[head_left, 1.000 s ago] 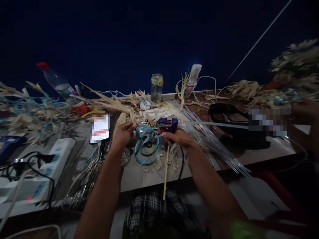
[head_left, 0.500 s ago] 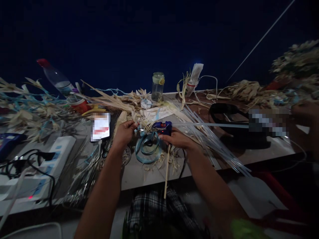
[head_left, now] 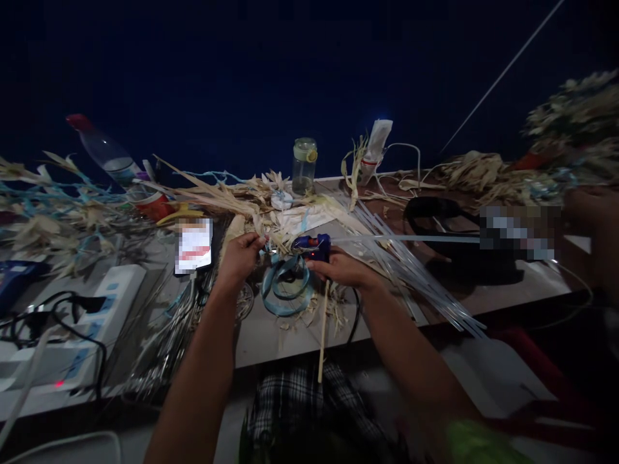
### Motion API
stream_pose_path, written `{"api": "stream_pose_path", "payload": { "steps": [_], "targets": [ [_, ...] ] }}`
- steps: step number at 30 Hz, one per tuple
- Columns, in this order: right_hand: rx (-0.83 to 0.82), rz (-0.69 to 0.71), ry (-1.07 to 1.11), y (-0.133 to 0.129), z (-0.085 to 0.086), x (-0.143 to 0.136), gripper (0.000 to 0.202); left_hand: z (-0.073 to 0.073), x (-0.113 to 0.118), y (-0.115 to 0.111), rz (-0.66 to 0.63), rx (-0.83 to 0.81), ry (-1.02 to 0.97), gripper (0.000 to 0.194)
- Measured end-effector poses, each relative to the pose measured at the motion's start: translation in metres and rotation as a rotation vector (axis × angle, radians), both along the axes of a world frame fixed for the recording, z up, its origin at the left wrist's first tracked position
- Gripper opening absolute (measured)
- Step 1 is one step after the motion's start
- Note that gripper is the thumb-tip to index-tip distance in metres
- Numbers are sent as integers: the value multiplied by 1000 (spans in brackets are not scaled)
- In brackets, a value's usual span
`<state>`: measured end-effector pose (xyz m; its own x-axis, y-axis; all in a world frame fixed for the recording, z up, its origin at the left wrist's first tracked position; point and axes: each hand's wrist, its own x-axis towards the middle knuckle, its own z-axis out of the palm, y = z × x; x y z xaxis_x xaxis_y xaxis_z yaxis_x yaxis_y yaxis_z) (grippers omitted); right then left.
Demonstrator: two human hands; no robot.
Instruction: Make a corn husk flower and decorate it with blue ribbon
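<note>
My right hand (head_left: 338, 265) is wrapped round a dark blue glue gun (head_left: 313, 246) with a small red light. A long clear glue stick (head_left: 411, 238) runs out of its back to the right. Facing its nozzle, my left hand (head_left: 243, 254) has its fingers pinched together; whatever lies between them is too small to name. Pale dried husks (head_left: 256, 209) lie just beyond both hands. Below the glue gun is a loop of blue ribbon (head_left: 286, 293) on the table (head_left: 261, 345). A thin light stick (head_left: 324, 335) hangs over the front edge under my right hand.
A lit phone (head_left: 194, 248), a white power strip (head_left: 104, 316) with black cables and a bundle of wires (head_left: 167, 348) are at the left. Behind stand a lidded jar (head_left: 304, 169) and a tilted bottle (head_left: 104, 151). Clear sticks (head_left: 425, 283) lie right; another person's hand (head_left: 592, 212) is far right.
The whole view has shifted very slightly. Both hands and the glue gun keep nearly the same places.
</note>
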<state>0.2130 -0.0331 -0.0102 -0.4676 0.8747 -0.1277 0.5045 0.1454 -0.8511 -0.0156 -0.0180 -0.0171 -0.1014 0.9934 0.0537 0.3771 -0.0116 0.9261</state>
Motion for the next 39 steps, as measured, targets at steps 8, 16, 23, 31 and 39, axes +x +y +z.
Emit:
{"api": "stream_pose_path", "payload": {
  "steps": [8,16,23,31,39],
  "targets": [
    [-17,2,39,4,-8,2,40,2,1,0,2,-1,32,25],
    [-7,-9,72,5,-8,4,42,-3,-1,2,11,7,20,26],
    [-37,34,110,7,-14,4,43,1,0,0,-2,14,33,26],
    [-142,-205,531,5,-9,6,29,-5,-1,3,-9,-33,-79,28],
    [-513,-300,950,12,-9,13,32,-2,0,0,-53,-34,-203,27]
  ]
}}
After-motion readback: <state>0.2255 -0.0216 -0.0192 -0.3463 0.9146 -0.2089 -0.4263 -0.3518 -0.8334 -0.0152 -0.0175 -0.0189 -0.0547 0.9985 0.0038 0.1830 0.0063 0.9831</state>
